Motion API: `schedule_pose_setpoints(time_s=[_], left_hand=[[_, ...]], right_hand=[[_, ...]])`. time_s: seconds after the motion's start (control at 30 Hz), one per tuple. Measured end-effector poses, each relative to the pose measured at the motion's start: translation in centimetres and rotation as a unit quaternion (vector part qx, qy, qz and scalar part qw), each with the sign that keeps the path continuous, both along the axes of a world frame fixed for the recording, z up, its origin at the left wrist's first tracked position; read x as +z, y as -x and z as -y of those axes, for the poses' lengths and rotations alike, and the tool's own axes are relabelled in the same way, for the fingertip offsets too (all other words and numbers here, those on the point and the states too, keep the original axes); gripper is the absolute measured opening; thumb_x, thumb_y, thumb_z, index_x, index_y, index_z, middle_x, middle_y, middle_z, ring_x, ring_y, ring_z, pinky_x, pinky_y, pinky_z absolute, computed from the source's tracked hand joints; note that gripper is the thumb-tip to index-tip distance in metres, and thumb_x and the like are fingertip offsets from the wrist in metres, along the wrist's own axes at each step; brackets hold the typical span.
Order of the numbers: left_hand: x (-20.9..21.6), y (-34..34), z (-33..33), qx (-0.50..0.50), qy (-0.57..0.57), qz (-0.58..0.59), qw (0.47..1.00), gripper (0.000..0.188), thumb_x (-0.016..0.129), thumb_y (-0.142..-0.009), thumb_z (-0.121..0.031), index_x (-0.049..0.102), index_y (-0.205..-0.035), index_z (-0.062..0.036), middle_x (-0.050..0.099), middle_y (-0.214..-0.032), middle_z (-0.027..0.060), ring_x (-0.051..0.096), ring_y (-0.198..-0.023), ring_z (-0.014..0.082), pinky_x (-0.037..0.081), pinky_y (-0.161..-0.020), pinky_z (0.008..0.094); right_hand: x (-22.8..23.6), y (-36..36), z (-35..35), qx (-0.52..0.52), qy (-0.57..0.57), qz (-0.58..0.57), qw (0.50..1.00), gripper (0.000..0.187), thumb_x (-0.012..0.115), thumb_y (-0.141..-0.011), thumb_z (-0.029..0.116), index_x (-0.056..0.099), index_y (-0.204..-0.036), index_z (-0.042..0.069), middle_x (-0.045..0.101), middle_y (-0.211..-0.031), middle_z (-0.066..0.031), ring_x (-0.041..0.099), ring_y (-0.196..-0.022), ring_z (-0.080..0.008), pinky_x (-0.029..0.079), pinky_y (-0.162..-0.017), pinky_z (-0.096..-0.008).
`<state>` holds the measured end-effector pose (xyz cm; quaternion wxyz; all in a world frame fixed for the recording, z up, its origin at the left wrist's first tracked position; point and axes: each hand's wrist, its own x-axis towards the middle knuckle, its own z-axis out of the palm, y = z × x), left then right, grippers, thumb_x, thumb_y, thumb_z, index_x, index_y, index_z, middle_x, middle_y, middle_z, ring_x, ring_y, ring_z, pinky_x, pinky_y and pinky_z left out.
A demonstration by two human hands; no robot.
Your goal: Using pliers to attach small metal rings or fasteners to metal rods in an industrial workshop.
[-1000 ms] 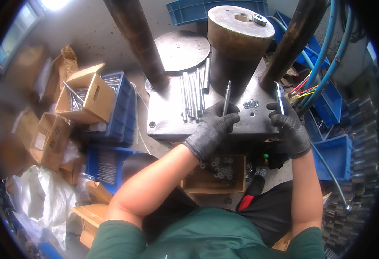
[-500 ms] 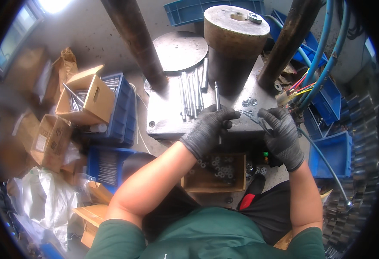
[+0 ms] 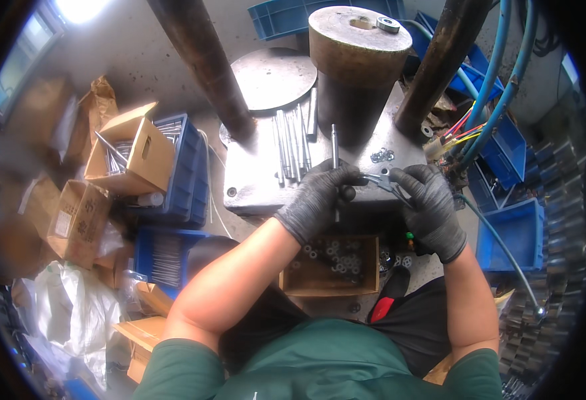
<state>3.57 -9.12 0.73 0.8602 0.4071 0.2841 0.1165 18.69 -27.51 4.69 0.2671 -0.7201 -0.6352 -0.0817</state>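
Note:
My left hand (image 3: 313,203), in a dark grey glove, is closed round an upright metal shaft (image 3: 335,147). The shaft's stepped upper end rises above the fingers, and a short length shows below them. In my gloved right hand (image 3: 434,212) is a pair of pliers (image 3: 390,187), its jaws pointing left and reaching my left fingertips. Whether the jaws grip anything is too small to tell. Just beyond the pliers, a small pile of dark retaining rings (image 3: 382,155) lies on the metal press table (image 3: 256,190). Several loose metal shafts (image 3: 292,148) lie side by side left of the upright one.
A thick steel cylinder (image 3: 356,60) with a bearing (image 3: 388,25) on top stands behind my hands, between two dark columns. Below the table edge sits a carton (image 3: 330,285) of washers. Blue bins (image 3: 513,237) stand right; an open box (image 3: 133,157) of rods stands left.
The pliers have moved left and their jaws now meet my left fingertips. My left hand still holds the shaft upright. The whole view has shifted slightly.

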Motion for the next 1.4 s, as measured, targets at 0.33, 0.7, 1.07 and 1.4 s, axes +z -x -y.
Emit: schedule_pose_setpoints(time_s=[0.33, 0.7, 1.07, 1.4], left_hand=[[1.0, 0.5, 0.3, -0.069, -0.178, -0.020, 0.981, 0.024, 0.069, -0.098, -0.029, 0.065, -0.104, -0.0058, 0.059, -0.077, 0.0002, 0.053, -0.063, 0.0071, 0.044, -0.054, 0.0226], [0.1, 1.2, 0.0, -0.027, -0.511, -0.037, 0.858, 0.029, 0.061, -0.101, -0.022, 0.068, -0.118, 0.0002, 0.061, -0.106, 0.0138, 0.062, -0.095, 0.0219, 0.053, -0.086, 0.0362], [2.6, 1.9, -0.3, -0.063, -0.581, -0.021, 0.811, 0.031, 0.072, -0.096, -0.017, 0.071, -0.124, -0.0024, 0.067, -0.102, 0.0120, 0.067, -0.099, 0.0230, 0.054, -0.087, 0.0367], [1.0, 2.0, -0.2, -0.083, -0.322, 0.037, 0.942, 0.041, 0.060, -0.104, -0.040, 0.069, -0.119, -0.0029, 0.069, -0.091, 0.0021, 0.057, -0.072, 0.0059, 0.046, -0.062, 0.0237]], right_hand=[[0.3, -0.2, 0.2, 0.001, 0.026, 0.012, 1.000, 0.049, 0.067, -0.075, -0.005, 0.072, -0.121, 0.010, 0.068, -0.096, -0.0153, 0.065, -0.092, -0.0400, 0.053, -0.083, -0.0479], [0.8, -2.0, 1.9, -0.138, 0.032, -0.376, 0.916, 0.047, 0.073, -0.088, 0.006, 0.067, -0.135, -0.002, 0.076, -0.110, -0.0127, 0.070, -0.101, -0.0160, 0.054, -0.094, -0.0316], [2.7, -2.9, 2.9, -0.074, 0.144, -0.303, 0.939, 0.046, 0.076, -0.086, 0.006, 0.069, -0.131, -0.001, 0.076, -0.103, -0.0123, 0.070, -0.090, -0.0148, 0.057, -0.087, -0.0332], [2.3, -1.2, 2.2, 0.019, 0.202, -0.411, 0.889, 0.045, 0.072, -0.087, 0.004, 0.068, -0.132, 0.000, 0.076, -0.115, -0.0146, 0.070, -0.107, -0.0186, 0.054, -0.097, -0.0359]])
